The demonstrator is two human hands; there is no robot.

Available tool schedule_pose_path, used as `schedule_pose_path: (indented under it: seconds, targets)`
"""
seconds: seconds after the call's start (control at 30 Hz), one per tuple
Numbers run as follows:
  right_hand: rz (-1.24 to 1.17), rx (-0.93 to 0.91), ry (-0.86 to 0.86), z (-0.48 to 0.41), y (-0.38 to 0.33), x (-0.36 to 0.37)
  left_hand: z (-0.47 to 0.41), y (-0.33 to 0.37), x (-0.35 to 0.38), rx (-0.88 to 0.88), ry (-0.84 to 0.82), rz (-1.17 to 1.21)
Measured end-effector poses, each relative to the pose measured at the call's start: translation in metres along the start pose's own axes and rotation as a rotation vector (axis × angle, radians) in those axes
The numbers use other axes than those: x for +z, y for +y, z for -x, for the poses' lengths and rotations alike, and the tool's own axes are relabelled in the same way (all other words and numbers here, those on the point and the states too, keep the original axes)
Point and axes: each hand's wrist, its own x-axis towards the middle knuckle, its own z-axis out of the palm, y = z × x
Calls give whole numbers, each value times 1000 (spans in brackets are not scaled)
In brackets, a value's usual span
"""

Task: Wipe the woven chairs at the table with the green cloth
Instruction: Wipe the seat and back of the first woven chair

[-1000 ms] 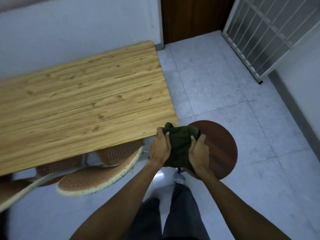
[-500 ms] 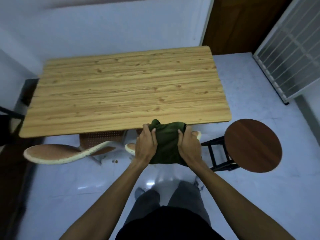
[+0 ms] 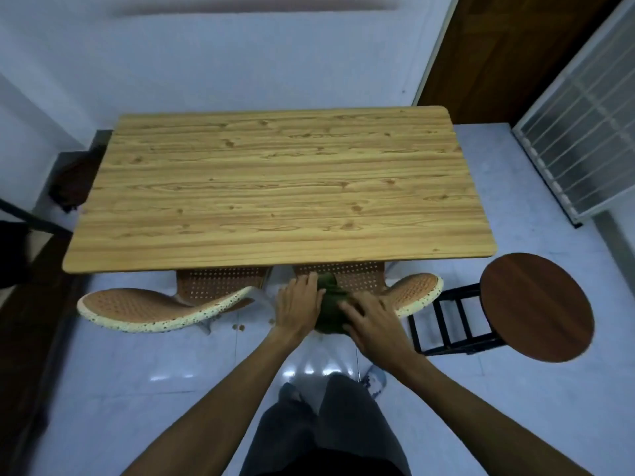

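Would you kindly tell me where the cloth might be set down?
The whole wooden table top is bare, as is the round stool seat. It is crowded below the near edge, where both hands bunch the green cloth between the woven chairs.

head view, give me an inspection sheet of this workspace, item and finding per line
surface: wooden table, top bare
job's things: green cloth bunched between both hands over the right woven chair; left woven chair tucked under the table edge
clutter: small brown bits on the floor between the chairs
hands: left hand and right hand both gripping the cloth
cables: nothing seen
surroundings: round dark stool at right, white grille, brown door, tiled floor
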Motion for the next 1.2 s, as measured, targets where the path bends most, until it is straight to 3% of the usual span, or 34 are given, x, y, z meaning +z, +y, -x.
schedule_pose_path:
  seconds: [0.07,0.23,0.4,0.57,0.67,0.77,0.87,1.0,1.07,1.2]
  targets:
    - [35,-167,-104,-1,2,15,-7,-13,0,56,-51,-17]
    - [161,-253,-279,-36,-16,34,-36,-69,-9,64,-105,-88]
    - [263,-113,-409,-97,-87,58,-77,-117,-11,12,-257,-199]
    - [430,216,-895,-166,-137,88,-112,-136,0,-73,-350,-107]
    - [397,174,-967,-186,-135,136,-126,-147,7,-101,-399,-7]
    - [460,78,-1025,-199,-131,136,-131,-156,13,-97,-480,-35]
    - [415,74,-898,-186,-134,102,-136,-158,21,-86,-518,-80]
    - [43,-59,-456,-109,-89,53,-135,-157,13,-105,-569,-131]
    - [1,-121,-298,-52,-45,32,-130,-150,3,-113,-593,-99]
    - [11,66,-246,26,45,-6,-125,-134,-12,-130,-602,-134]
